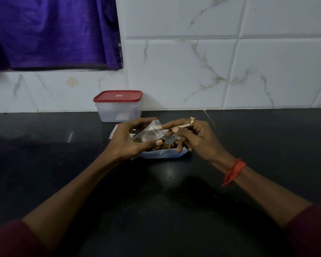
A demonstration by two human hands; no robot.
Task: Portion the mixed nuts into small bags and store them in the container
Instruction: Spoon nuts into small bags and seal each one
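Plastic small bag is pinched in the left hand; the right hand grips a wooden stick. Its mouth should stay wide over the nuts.

Dark maroon sleeves cover both upper arms, the left sleeve at 7 o'clock in the view and the right sleeve at 4 o'clock, and both forearms are bare. A red thread band of several strands circles the right wrist. A gold-coloured ring sits on a finger at the 12 o'clock edge of the right hand.
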